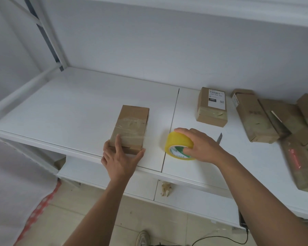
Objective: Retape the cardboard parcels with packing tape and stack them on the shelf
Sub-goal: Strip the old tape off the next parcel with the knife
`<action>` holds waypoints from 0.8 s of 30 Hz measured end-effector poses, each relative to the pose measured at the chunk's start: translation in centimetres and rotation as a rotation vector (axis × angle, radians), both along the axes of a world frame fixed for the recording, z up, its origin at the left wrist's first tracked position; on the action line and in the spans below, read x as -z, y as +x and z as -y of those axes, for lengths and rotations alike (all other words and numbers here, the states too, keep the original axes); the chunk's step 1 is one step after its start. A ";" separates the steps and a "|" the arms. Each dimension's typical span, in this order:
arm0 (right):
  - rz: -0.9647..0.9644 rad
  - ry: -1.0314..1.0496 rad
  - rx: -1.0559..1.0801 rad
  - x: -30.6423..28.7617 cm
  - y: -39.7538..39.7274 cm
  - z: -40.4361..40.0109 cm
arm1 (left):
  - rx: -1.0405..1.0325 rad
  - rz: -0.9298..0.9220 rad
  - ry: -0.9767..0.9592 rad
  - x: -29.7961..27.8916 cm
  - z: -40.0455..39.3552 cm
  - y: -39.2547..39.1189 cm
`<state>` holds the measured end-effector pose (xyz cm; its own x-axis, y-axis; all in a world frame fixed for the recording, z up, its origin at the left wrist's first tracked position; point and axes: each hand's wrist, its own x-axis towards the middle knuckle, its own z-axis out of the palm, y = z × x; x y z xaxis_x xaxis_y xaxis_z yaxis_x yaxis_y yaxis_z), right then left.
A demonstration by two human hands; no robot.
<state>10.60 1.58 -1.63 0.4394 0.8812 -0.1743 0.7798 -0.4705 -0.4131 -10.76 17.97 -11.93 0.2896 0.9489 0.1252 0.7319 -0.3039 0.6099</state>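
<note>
Tall brown cardboard parcel with clear tape bands (130,129) lying flat on white shelf board (78,110), near the front edge, long axis running away from the person. Left hand (120,157) at its near end, fingers straight and spread against top and near face, thumb along the right corner; pressing, not curled round. Yellow roll of packing tape (180,145) just right of the parcel, across the seam between shelf boards, resting on its rim with the core facing the person. Right hand (201,146) wrapped over the roll, fingers curled round its top and a fingertip in the core. Parcel lies left of the roll, so tape likely to travel leftward onto it, probably along the long axis; left hand nearer for steadying. Thin grey blade-like tool (220,138) just behind right hand, partly hidden. Labelled small cardboard box (212,106) farther back right; pile of more brown parcels (277,119) at far right, blurred.
</note>
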 end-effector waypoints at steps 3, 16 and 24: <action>0.001 -0.011 -0.006 0.0 0.0 0.1 | 0.000 -0.004 0.012 0.0 0.0 0.0; 0.065 0.102 -0.018 -3.2 -0.6 -0.3 | -0.014 0.011 -0.008 -0.5 0.1 0.1; 0.062 0.023 -0.016 -2.4 -0.6 0.0 | 0.005 -0.018 -0.005 -0.6 0.0 -0.1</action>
